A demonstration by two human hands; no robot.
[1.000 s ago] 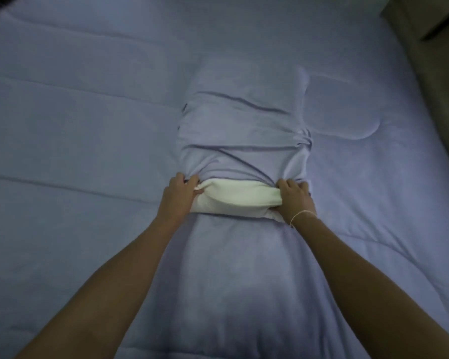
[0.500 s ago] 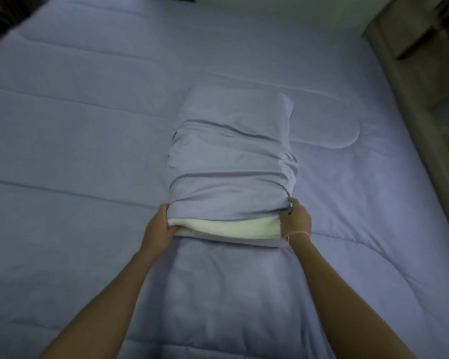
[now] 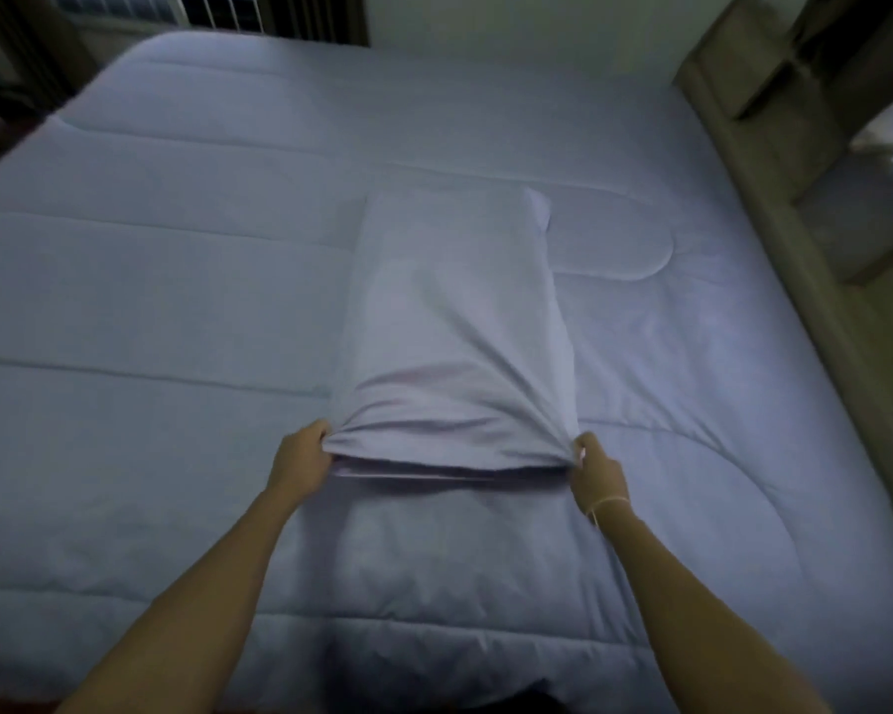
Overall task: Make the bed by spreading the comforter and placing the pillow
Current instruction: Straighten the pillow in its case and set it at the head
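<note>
Left hand (image 3: pixel 302 463), right hand (image 3: pixel 596 474) pinching pillowcase (image 3: pixel 455 342) corners, on comforter (image 3: pixel 176 301)

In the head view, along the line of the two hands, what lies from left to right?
Comforter → left hand → open end of the pillowcase pinched at both corners → right hand → comforter again → brown bed frame at the right edge.

Pale lavender-blue comforter (image 3: pixel 176 280) with stitched quilting lines — pillowcase (image 3: pixel 455 327) the same plain lavender.
</note>
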